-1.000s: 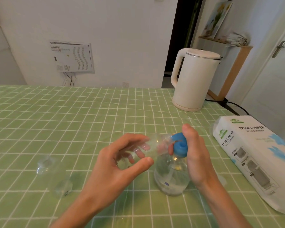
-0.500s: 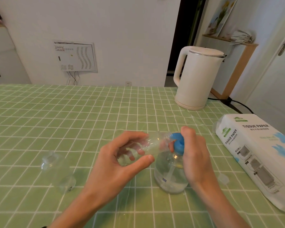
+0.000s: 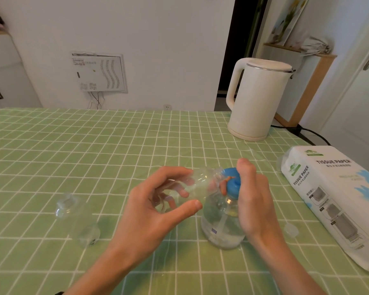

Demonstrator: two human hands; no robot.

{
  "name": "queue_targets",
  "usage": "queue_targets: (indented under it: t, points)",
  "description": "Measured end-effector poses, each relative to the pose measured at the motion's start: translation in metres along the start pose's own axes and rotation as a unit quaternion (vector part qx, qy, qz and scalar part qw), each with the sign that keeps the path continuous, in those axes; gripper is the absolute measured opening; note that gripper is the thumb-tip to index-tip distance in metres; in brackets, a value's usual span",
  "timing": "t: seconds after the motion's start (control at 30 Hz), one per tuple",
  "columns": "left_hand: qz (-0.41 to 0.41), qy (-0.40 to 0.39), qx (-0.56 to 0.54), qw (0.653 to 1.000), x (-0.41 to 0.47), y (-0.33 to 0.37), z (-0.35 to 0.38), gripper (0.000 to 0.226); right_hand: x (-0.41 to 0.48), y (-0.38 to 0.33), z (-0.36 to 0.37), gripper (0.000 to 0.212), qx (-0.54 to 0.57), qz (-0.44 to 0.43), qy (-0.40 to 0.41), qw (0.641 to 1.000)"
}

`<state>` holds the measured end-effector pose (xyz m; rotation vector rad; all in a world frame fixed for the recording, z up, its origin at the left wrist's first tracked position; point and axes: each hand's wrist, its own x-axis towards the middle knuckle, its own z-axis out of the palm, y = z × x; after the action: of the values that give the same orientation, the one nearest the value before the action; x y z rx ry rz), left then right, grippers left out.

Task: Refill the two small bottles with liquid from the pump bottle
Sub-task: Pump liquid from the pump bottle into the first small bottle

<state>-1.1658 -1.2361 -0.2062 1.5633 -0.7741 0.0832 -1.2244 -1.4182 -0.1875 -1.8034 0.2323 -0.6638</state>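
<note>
- green checked tablecloth (image 3: 115, 145) covers the table under both hands. a white kettle (image 3: 258, 99) stands well beyond the right hand, and a tissue paper pack (image 3: 332, 199) lies out to that hand's right.
- left hand (image 3: 156, 211) holds the first small bottle (image 3: 200, 184), thumb below and fingers curled round its clear body. the bottle is tipped near level, with its mouth turned towards the right hand and the pump's spout.
- right hand (image 3: 254, 201) is wrapped about the blue pump head (image 3: 232, 182) of the pump bottle (image 3: 222, 228), one digit laid over the top. the bottle stands on the cloth just under that hand and looks low on liquid.
- second small bottle (image 3: 75, 218) sits on the cloth well to the left of the left hand, untouched. whether it holds any liquid i cannot tell.
- small clear cap (image 3: 291, 229) lies just right of the right wrist.
- handling, as i judge it: the small bottle looks like thin, light plastic. it would dent under a hard squeeze and turn slippery if liquid ran down it. take it round the middle of the body, firm but gentle, with the mouth snug against the spout.
- the pump bottle seems light with so little in it and may tip or skate when pressed. press straight down on the head and keep the base flat on the cloth.
</note>
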Motion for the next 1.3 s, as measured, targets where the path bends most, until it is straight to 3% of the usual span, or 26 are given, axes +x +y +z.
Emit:
queue_targets:
  t: [0.2,0.6,0.87,1.13,1.3]
  points:
    - [0.009,0.015,0.053,0.998,-0.002,0.001,0.001,0.041,0.0,-0.003,0.001,0.06,-0.007,0.004,-0.009,1.0]
    - [0.042,0.001,0.167,0.985,-0.005,0.008,0.006,0.035,-0.008,-0.011,0.009,0.09,-0.059,0.011,0.016,0.998]
    - [0.04,-0.002,0.163,0.986,-0.004,0.012,0.005,0.043,-0.005,-0.013,0.009,0.075,-0.051,0.026,0.025,0.998]
    - [0.031,-0.001,0.157,0.987,-0.004,0.013,0.005,0.046,-0.008,-0.013,0.011,0.086,-0.056,0.038,0.026,0.997]
    - [0.038,0.007,0.163,0.986,-0.003,0.014,0.005,0.046,-0.005,-0.014,0.009,0.066,-0.045,0.028,0.025,0.998]
